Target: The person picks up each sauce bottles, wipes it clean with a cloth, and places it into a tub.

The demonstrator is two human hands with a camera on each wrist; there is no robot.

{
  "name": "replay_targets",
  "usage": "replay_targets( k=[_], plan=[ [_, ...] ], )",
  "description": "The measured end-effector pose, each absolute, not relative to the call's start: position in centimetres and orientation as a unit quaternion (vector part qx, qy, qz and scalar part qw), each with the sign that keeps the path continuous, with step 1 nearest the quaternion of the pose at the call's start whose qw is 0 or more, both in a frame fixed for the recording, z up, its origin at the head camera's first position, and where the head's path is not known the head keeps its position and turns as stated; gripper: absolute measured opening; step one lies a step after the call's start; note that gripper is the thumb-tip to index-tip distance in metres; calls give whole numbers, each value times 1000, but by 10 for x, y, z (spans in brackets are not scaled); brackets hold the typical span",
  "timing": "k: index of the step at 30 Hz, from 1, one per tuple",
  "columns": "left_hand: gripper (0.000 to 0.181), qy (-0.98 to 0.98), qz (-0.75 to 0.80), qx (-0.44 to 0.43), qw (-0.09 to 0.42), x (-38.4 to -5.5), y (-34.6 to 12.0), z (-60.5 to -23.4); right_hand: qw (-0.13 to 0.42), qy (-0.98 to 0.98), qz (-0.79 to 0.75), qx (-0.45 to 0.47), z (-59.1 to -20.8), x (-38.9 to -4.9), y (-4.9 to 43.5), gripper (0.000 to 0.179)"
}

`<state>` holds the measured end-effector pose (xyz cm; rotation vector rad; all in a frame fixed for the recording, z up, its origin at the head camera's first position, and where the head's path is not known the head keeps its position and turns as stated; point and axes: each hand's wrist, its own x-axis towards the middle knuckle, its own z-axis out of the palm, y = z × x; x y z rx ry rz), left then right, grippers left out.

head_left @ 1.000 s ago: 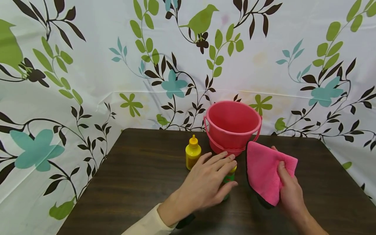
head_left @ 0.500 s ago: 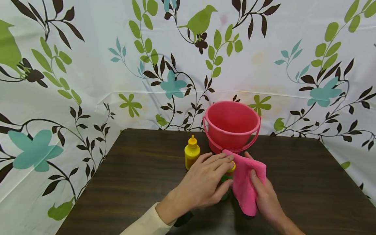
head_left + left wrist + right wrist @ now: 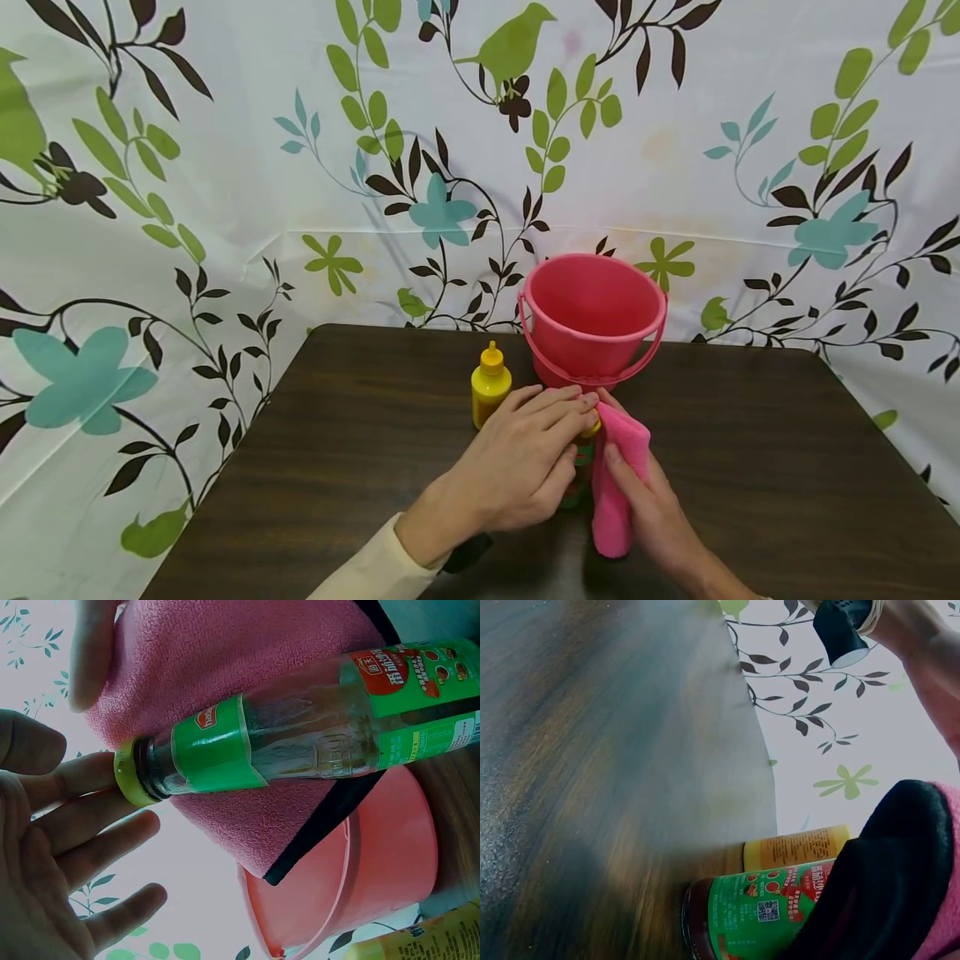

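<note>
A clear glass bottle with green labels and a yellow cap stands on the table, mostly behind my left hand in the head view. My left hand rests its fairly straight fingers on the cap; the left wrist view shows the fingertips touching it. A pink cloth with a black edge is held in my right hand, thumb on the near side. The cloth lies along the bottle's right and far side. In the right wrist view, its black underside covers part of the green-labelled bottle.
A pink bucket with its handle lowered stands behind the bottle. Left of it is a yellow squeeze bottle with a pointed nozzle. The dark wooden table ends at a patterned curtain.
My right hand has moved left, bringing the pink cloth from beside the bucket onto the bottle's side, where it is now folded narrower. My left hand has stayed at the cap.
</note>
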<state>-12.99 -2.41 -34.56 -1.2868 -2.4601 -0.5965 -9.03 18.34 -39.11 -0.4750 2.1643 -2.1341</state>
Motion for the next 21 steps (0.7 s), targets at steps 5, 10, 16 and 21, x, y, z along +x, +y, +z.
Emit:
replay_targets(
  k=[5,10,16,21],
  plan=[
    [47,-856,-199,-454,151,-130,-24,-344,18,705,-691,-156,-391,-92,181,58],
    [49,-858,-197,-453,143,-131,-24,-343,-5,715,-681,-160,-390,-94,178,57],
    [53,-864,-181,-454,121,-130,-28,-340,13,732,-665,-144,-388,-98,176,58],
    [53,-862,-175,-459,125,-131,-29,-339,9,735,-662,-147,-390,-100,175,57]
  ],
)
